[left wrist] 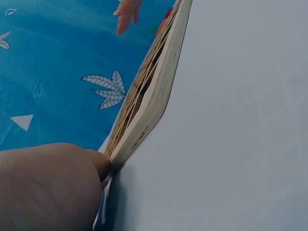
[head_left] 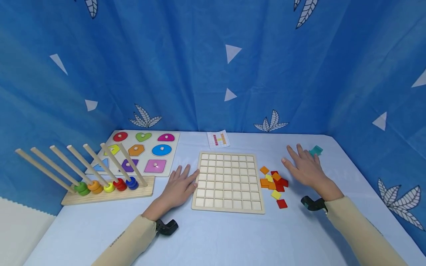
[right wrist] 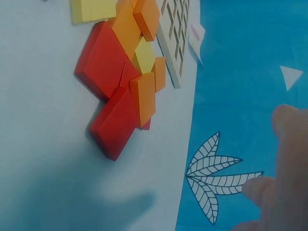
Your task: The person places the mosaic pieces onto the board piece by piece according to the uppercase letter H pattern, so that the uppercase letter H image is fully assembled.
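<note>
A square wooden grid board [head_left: 228,211] lies flat in the middle of the table. My left hand [head_left: 179,187] rests at its left edge with fingers spread; in the left wrist view the thumb [left wrist: 99,163] meets the corner of the board [left wrist: 159,96]. To the right of the board is a loose pile of red, orange and yellow square tiles [head_left: 282,204], seen close in the right wrist view as thick red tiles [right wrist: 103,62] under orange ones. My right hand [head_left: 304,168] is held over the table beyond the pile, fingers spread and holding nothing. Teal tiles [head_left: 316,150] show just behind its fingers.
A pattern card [head_left: 218,139] lies behind the board. At the left stands a wooden peg rack [head_left: 110,195] with coloured rings, its tall pegs leaning over a shape puzzle board [head_left: 174,142]. A blue patterned curtain [head_left: 213,74] closes off the back and sides.
</note>
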Demonstrator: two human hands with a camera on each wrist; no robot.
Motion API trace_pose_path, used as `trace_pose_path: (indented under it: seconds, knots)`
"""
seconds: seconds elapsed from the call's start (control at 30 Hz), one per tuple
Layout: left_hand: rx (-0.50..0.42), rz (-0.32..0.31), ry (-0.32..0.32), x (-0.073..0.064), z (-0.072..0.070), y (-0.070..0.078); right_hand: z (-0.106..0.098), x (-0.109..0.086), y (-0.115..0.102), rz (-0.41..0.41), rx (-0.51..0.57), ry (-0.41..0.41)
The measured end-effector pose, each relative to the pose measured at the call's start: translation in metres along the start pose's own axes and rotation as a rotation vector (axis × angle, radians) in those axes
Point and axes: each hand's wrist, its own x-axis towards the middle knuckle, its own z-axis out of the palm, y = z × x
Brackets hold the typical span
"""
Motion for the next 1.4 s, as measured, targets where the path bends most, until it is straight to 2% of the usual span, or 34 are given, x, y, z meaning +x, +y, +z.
trace_pose_path:
  seconds: [0.5,0.7,0.83,1.03,1.4]
  knots:
    - [-0.018,-0.004,0.003,0.000,0.001,-0.001,0.007,-0.009,0.000,-0.030,0.012,0.001]
    - [-0.017,0.002,0.004,0.000,0.001,-0.001,0.016,-0.018,0.001,-0.090,0.002,0.019]
    - [-0.019,0.005,0.008,0.000,0.002,-0.002,0.022,-0.024,0.002,-0.124,0.030,0.029]
    - [-0.013,0.002,0.013,0.000,0.001,-0.002,0.028,-0.030,0.004,-0.143,0.087,0.046]
    - [-0.020,0.003,0.022,-0.001,0.002,-0.001,0.039,-0.034,0.014,-0.162,0.125,0.068]
